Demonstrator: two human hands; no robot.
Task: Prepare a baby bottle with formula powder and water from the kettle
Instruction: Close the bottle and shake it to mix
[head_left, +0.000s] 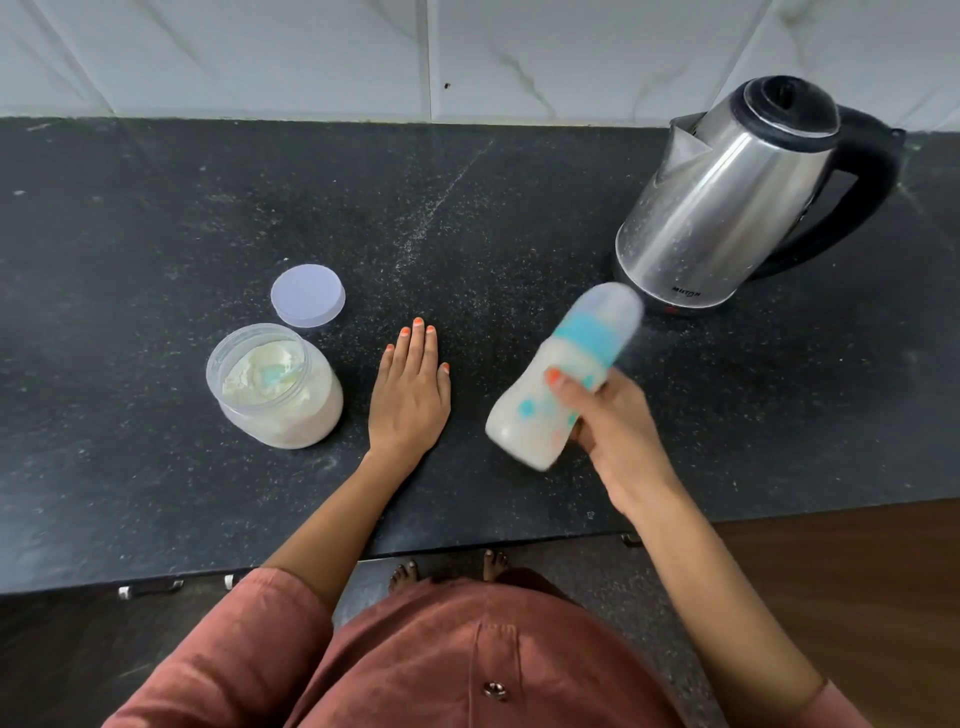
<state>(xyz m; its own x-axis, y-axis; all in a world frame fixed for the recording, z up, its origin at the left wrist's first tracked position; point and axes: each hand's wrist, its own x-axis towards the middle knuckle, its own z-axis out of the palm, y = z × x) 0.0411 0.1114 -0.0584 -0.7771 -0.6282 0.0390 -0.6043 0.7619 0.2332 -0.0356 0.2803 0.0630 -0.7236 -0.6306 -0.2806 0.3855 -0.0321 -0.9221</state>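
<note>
The right hand (613, 426) holds the milky bottle (558, 379), tilted. The left hand (410, 387) lies flat on the desk (130, 218). The open powder jar (275, 384), its lid (307, 295) and the kettle (737, 192) stand near.

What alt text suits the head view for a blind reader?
The right hand grips a clear baby bottle with a teal collar, tilted and holding milky liquid, above a black speckled counter. The left hand lies flat beside an open clear jar of white powder; a steel kettle with black handle stands back right.
</note>
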